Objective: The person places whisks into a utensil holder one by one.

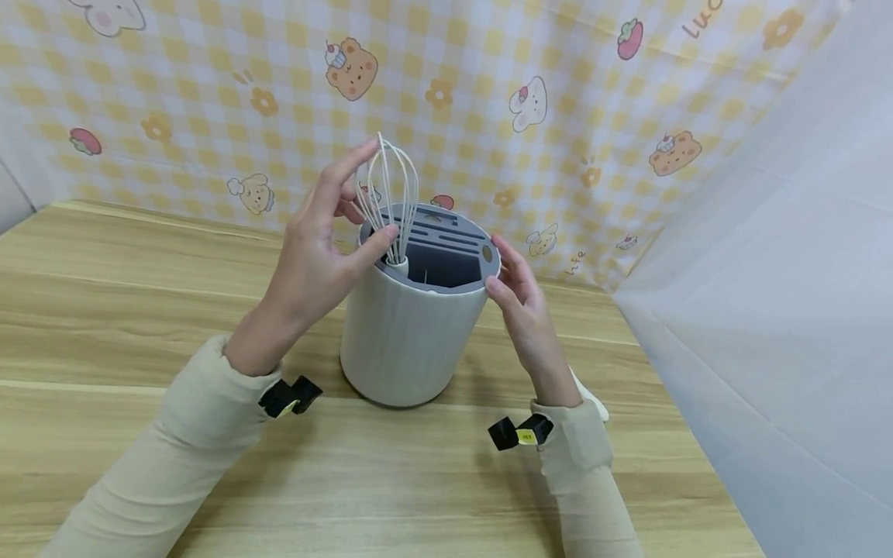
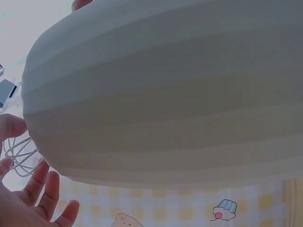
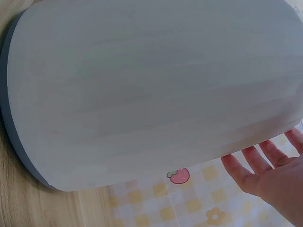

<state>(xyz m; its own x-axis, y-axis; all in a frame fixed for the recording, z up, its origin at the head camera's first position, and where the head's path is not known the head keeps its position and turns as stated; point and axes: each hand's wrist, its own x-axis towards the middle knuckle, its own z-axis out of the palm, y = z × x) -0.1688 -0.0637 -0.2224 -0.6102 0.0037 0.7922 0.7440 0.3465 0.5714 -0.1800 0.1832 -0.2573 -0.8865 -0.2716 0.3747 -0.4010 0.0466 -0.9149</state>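
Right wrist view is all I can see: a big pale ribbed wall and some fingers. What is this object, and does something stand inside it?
Observer: It is a round utensil holder with a grey slotted top. A white whisk stands in it, wires up.
Operator: Does the left hand hold the whisk?
Observer: The left hand has thumb and fingers around the whisk wires, near the rim.
Operator: And the right hand, where does it touch?
Observer: The right hand rests its fingertips on the holder's upper edge, on the side away from the whisk.
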